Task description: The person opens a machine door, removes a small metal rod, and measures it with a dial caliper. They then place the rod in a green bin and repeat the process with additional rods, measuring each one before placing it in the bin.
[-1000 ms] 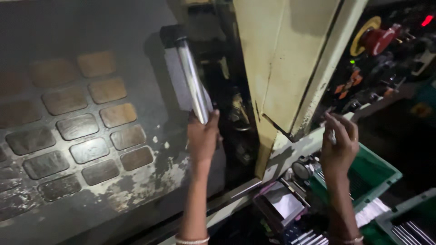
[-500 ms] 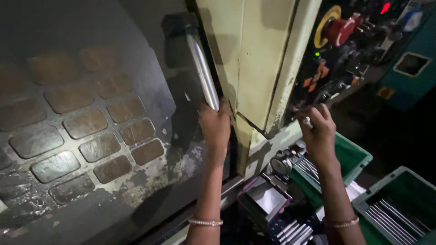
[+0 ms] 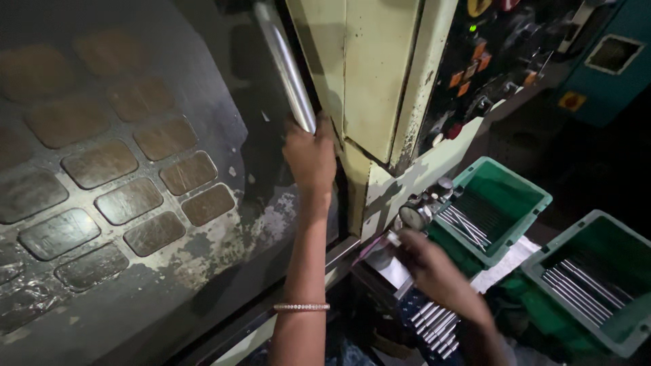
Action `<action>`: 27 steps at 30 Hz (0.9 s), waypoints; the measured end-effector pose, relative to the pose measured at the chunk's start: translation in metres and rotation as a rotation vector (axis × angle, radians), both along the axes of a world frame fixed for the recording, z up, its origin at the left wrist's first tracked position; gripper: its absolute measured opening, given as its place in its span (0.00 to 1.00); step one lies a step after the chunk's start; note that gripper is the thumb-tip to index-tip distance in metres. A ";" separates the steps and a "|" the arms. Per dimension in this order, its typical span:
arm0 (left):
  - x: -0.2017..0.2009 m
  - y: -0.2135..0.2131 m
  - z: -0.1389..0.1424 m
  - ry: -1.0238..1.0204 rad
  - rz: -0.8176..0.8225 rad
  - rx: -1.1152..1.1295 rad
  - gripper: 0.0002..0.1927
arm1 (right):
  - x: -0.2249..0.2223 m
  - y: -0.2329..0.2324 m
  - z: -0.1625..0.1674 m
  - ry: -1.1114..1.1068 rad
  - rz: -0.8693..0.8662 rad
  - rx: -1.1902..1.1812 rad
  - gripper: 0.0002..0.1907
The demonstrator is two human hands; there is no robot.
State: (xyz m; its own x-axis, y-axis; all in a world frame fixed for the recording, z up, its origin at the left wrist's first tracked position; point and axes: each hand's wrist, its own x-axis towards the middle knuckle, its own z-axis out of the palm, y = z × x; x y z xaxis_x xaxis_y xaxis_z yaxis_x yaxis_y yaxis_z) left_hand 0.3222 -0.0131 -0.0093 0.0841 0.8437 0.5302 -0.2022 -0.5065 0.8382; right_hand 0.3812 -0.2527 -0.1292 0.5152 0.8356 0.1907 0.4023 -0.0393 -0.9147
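Head view: two grips working at a machine
Left hand (image 3: 310, 154): clenching the door handle (image 3: 287, 68)
Right hand (image 3: 427, 261): fingers curling, touching metal rods (image 3: 434, 324) below; hold unclear

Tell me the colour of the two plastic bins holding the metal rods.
Green, both the nearer plastic bin and the farther one, clearest in the head view.

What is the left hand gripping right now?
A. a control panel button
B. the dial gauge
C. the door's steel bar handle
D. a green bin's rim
C: the left hand is wrapped around the lower end of the steel bar handle on the machine door.
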 end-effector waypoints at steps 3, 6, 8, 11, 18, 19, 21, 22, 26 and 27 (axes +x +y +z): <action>-0.003 -0.004 0.004 -0.062 -0.098 -0.057 0.13 | 0.000 0.015 -0.054 0.232 -0.054 -0.129 0.16; -0.008 -0.007 0.011 -0.039 -0.079 -0.061 0.14 | 0.007 0.018 -0.095 0.093 -0.141 -0.098 0.14; -0.010 -0.008 0.016 -0.016 -0.057 -0.079 0.14 | 0.010 0.022 -0.115 0.166 -0.151 0.126 0.15; -0.012 -0.009 0.019 -0.025 -0.087 -0.120 0.15 | 0.011 0.024 -0.136 0.023 -0.200 0.260 0.20; -0.014 -0.008 0.014 0.004 -0.112 -0.161 0.13 | 0.005 0.028 -0.151 0.402 -0.285 0.279 0.13; -0.014 -0.007 0.014 0.030 -0.114 -0.202 0.13 | 0.003 0.029 -0.151 0.686 -0.283 0.334 0.14; -0.015 -0.007 0.013 0.040 -0.105 -0.206 0.13 | -0.001 0.028 -0.153 0.617 -0.307 0.230 0.15; -0.015 -0.007 0.013 0.042 -0.100 -0.206 0.13 | -0.004 0.024 -0.153 0.261 -0.327 0.074 0.13; -0.019 -0.010 0.011 0.041 -0.116 -0.180 0.15 | -0.018 0.014 -0.153 -0.021 -0.342 0.017 0.08; -0.020 -0.010 0.011 0.025 -0.124 -0.150 0.14 | -0.021 0.013 -0.153 -0.033 -0.367 -0.011 0.08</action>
